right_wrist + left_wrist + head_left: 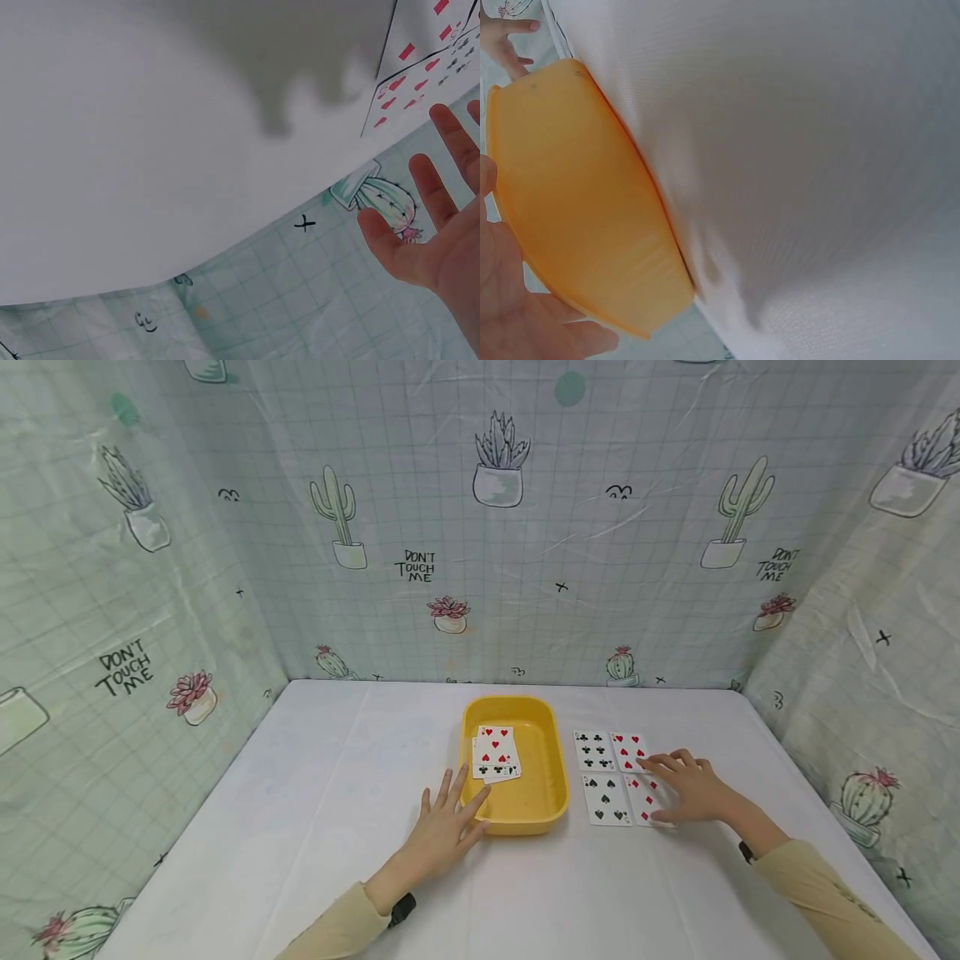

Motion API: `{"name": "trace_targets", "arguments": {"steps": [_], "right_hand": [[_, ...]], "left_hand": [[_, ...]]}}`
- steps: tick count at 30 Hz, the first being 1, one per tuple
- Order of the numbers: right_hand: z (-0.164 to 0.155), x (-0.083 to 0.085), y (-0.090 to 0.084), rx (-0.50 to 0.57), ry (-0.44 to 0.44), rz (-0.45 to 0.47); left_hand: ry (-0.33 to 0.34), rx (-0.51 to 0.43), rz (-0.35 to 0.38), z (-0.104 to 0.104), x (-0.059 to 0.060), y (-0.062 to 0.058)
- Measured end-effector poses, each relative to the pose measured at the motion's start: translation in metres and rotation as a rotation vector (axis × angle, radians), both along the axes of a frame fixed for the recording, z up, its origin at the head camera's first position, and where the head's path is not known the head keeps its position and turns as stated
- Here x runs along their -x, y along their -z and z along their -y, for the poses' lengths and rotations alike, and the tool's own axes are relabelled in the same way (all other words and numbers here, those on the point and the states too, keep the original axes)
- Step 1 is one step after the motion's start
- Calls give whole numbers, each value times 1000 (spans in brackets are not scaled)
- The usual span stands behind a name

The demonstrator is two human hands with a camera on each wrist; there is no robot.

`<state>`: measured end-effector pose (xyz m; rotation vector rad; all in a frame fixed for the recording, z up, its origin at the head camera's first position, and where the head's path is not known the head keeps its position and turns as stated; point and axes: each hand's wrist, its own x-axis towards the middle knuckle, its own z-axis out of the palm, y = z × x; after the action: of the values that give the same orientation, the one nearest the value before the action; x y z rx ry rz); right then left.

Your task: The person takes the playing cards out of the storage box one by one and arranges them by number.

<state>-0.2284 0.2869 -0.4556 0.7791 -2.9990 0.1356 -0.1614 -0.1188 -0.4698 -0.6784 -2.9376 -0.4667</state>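
The left hand [444, 828] rests flat-fingered against the yellow tray [551, 752], steadying it and its cards [495, 752], while the right hand [690, 789], fingers spread, presses the right-hand cards [628, 752].

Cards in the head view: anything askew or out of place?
Mostly tidy. The four cards beside the right hand sit in a neat grid. Only the pile in the yellow tray is slightly fanned, bottom cards poking out crooked.

Yellow tray [551, 777] beside four face-up cards [611, 775]
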Motion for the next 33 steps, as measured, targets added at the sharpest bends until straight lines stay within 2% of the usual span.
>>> {"name": "trace_targets", "arguments": {"steps": [10, 17, 26, 33], "right_hand": [[12, 12, -6, -25, -11, -21], [29, 16, -16, -21, -23, -13], [47, 23, -20, -10, -80, -44], [58, 30, -21, 58, -160, -94]], "left_hand": [[1, 4, 5, 0, 1, 0], [1, 8, 3, 1, 1, 1], [1, 0, 13, 0, 1, 1], [-2, 4, 15, 1, 2, 2]]}}
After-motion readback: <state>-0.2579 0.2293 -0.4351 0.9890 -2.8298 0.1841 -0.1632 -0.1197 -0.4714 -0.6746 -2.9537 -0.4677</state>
